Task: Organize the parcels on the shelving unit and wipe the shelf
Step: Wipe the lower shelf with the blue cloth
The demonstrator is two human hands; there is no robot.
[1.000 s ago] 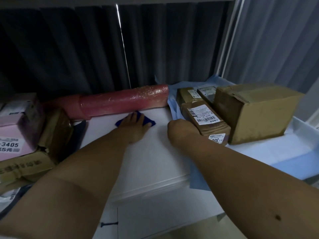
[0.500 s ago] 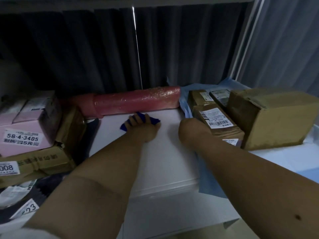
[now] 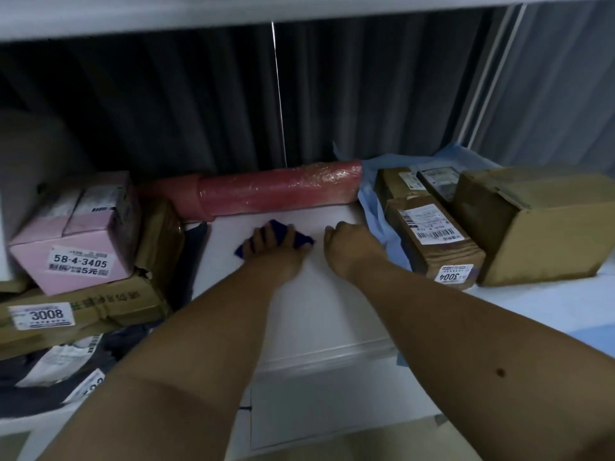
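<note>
While both forearms reach in from the near edge, the bare white shelf board [image 3: 332,314] runs away between two clusters of parcels. The left hand [image 3: 271,249] presses a small dark blue cloth [image 3: 301,239] flat on the board with fingers spread. The right hand [image 3: 349,244] rests just right of it, fingers curled under; whether it pinches anything I cannot tell. To its right lie a crumpled light blue sheet [image 3: 376,207] and four brown cardboard boxes, the nearest being the long box labelled 3004 [image 3: 432,244]. On the left sit a pink box [image 3: 76,234], a flat brown carton labelled 3008 [image 3: 83,307] and dark mail bags [image 3: 50,377]. Beyond the hands, against the curtain, one pink film-wrapped roll [image 3: 279,188] lies with its long axis left to right, likely bounding the next wipe, the left hand nearer
</note>
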